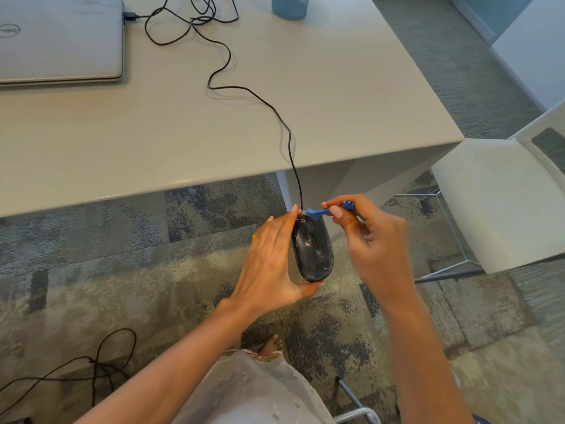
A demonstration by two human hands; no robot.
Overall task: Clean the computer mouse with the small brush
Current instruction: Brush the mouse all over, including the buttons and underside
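Observation:
A black computer mouse, speckled with pale dust, is held in the air below the table's front edge. My left hand grips it from the left side, thumb under its near end. My right hand pinches a small blue brush between thumb and fingers. The brush's pale bristle end touches the mouse's far end, close to where the black cable enters it. The cable runs up over the table edge and across the top.
A grey table carries a closed silver laptop at back left and a blue mesh cup at the back. A white chair stands to the right. Patterned carpet lies below, with a loose black cord at lower left.

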